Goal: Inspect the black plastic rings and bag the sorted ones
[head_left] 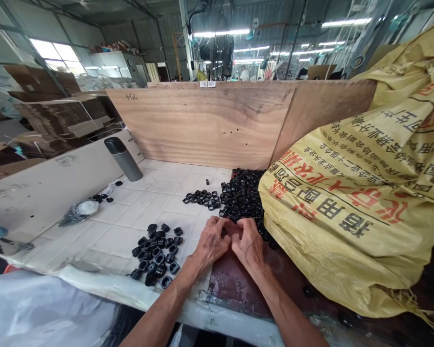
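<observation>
My left hand (214,239) and my right hand (248,241) meet at the near edge of a heap of small black plastic rings (243,193). Both hands are closed, fingertips pinched close together; whatever sits between them is hidden by the fingers. Under my wrists lies a dark red board (235,286). Left of the heap, a few thin black rings (202,198) are spread on the pale tabletop. Nearer to me, left of my left forearm, is a loose group of chunkier black plastic parts (157,253) with round openings.
A big yellow woven sack (347,217) leans in from the right, against the heap. A grey flask (123,159) stands at the back left, near a clear plastic bag (79,212). Wooden panels (202,123) wall off the table's back; a white board (75,183) borders its left.
</observation>
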Available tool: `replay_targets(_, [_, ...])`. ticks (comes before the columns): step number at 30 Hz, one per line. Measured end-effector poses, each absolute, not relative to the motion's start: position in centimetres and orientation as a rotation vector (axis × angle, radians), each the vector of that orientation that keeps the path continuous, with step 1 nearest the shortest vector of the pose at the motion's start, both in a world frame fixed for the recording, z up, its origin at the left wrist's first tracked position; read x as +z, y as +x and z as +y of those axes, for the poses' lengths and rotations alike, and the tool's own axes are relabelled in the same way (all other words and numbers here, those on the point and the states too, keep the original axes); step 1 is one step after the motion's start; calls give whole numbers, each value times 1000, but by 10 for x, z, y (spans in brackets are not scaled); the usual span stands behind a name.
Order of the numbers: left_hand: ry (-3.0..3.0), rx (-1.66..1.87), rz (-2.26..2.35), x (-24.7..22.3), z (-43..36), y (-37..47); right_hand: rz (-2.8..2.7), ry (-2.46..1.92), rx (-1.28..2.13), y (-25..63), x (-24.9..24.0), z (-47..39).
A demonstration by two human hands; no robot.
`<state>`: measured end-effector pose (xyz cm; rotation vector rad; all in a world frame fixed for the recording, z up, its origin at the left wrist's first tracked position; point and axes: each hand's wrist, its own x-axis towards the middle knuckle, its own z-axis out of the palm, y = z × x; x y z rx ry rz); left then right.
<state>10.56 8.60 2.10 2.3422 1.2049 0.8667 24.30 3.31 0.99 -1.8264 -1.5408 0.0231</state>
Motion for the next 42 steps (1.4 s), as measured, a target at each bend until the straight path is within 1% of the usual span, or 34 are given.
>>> replay_targets(4, [2334,900,1141,5,82,112,-1458,-2053,-113,254,16,32])
replay_targets(7, [2293,937,1190,0,78,103,-1544,-2034,-82,255,13,34])
replay_targets(11, [2257,917,1204,-2,75,91,-1525,-1983,-51,254,9,33])
replay_targets(15, [2189,930,1213,0,73,88,-1542,-2038,-31,254,12,29])
replay_targets(18, [2087,949,1140,3,72,87,-1584,-2082,-47,253,15,27])
replay_targets(21, [1998,961,1059,4,73,87,-1682,-2013,-35,253,14,28])
replay_targets(24, [1946,988,1024,4,75,87,-1730,-1832,129,254,12,31])
replay_targets(27, [1919,1005,1010,5,75,87,-1574,-1682,438,253,12,33])
replay_targets(29, [1901,1010,1016,6,75,87,-1456,-1617,581,252,13,34])
replay_targets(37, [1650,1038,889,3,75,87,-1565,-1444,643,249,27,33])
replay_targets(42, [1539,1013,870,6,72,87,-1308,-1534,727,248,22,34])
